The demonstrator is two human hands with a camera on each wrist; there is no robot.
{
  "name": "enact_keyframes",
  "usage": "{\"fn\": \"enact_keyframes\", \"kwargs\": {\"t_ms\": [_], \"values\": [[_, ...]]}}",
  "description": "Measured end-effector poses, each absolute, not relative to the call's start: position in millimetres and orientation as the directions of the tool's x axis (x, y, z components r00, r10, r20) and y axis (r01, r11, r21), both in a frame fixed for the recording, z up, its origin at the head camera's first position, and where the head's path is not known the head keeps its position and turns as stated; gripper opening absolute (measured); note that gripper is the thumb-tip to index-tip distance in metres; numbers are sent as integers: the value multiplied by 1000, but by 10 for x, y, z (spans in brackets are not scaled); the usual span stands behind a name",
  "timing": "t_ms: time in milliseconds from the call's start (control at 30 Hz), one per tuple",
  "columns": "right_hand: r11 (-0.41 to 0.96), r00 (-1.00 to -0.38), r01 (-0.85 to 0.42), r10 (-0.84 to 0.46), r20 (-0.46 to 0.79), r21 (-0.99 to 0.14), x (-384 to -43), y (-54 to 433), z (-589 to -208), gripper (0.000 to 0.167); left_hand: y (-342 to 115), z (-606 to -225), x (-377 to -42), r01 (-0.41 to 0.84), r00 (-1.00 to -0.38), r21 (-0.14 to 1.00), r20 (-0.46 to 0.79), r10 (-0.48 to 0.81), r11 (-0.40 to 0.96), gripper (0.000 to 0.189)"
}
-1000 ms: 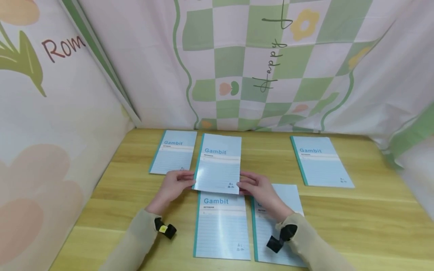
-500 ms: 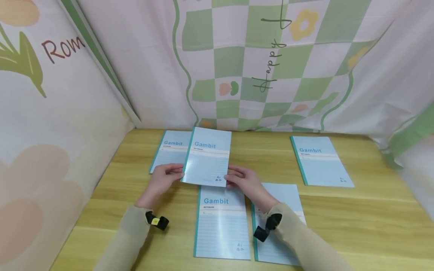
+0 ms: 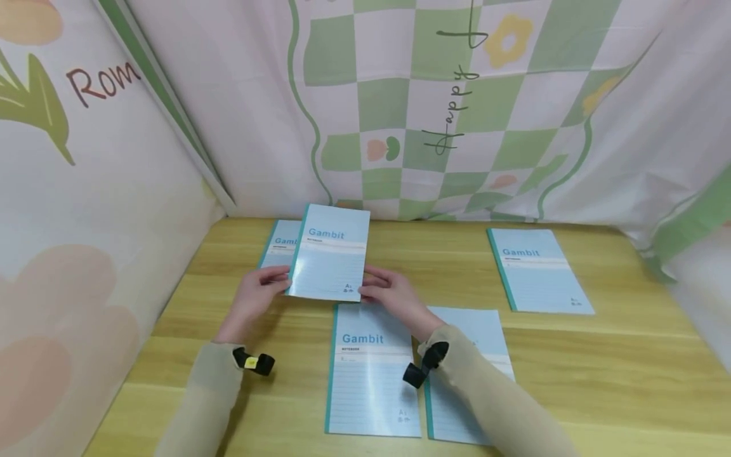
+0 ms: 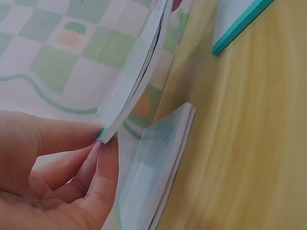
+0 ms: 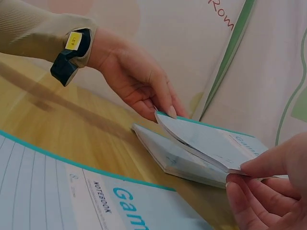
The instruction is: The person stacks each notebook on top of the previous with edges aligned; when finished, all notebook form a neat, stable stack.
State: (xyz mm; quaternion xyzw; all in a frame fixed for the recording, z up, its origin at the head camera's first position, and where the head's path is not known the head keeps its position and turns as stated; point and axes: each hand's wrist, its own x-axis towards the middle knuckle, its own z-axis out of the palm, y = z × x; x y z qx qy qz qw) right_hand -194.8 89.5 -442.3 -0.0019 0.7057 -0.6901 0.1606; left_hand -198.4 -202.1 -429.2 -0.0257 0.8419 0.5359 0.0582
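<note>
Both hands hold a light blue notebook (image 3: 331, 260) with a teal spine above the table. My left hand (image 3: 255, 295) pinches its lower left corner at the spine, thumb on top and fingers beneath, as the left wrist view shows. On the opposite lower corner my right hand (image 3: 394, 298) pinches the page edge the same way. Behind and below it a second notebook (image 3: 280, 244) lies at the back left, partly covered by the held one in the head view. In the right wrist view the held notebook (image 5: 211, 139) bows slightly, above the lying notebook (image 5: 180, 160).
A notebook (image 3: 371, 381) lies at the front middle, with another notebook (image 3: 457, 406) beside it, partly under the right forearm. One more notebook (image 3: 539, 271) lies at the back right. A printed curtain (image 3: 382, 114) hangs along the back edge of the wooden table (image 3: 617, 374).
Both hands have carried the held notebook leftward and toward the back, so it now overlaps much of the back left notebook in the head view. The other notebooks have stayed put.
</note>
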Motion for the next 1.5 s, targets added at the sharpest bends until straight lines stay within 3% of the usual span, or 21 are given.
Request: {"fn": "enact_keyframes", "kwargs": {"t_ms": [500, 833, 1267, 1500], "values": [[-15, -947, 228, -233, -219, -973, -2106, 576, -4346, 54, -2258, -4167, -2018, -174, -985, 933, -160, -71, 316, 40], [-9, -941, 204, -279, -193, -979, -2156, 455, -4402, 56, -2335, -4139, -2043, -220, -974, 917, -190, -121, 332, 40], [59, -907, 246, -338, -252, -967, -2142, 364, -4491, 62, -2362, -4242, -2025, -164, -984, 905, -123, -127, 392, 39], [73, -904, 260, -333, -269, -963, -2186, 246, -4448, 65, -2442, -4246, -2035, -228, -968, 907, -171, -186, 353, 40]]}}
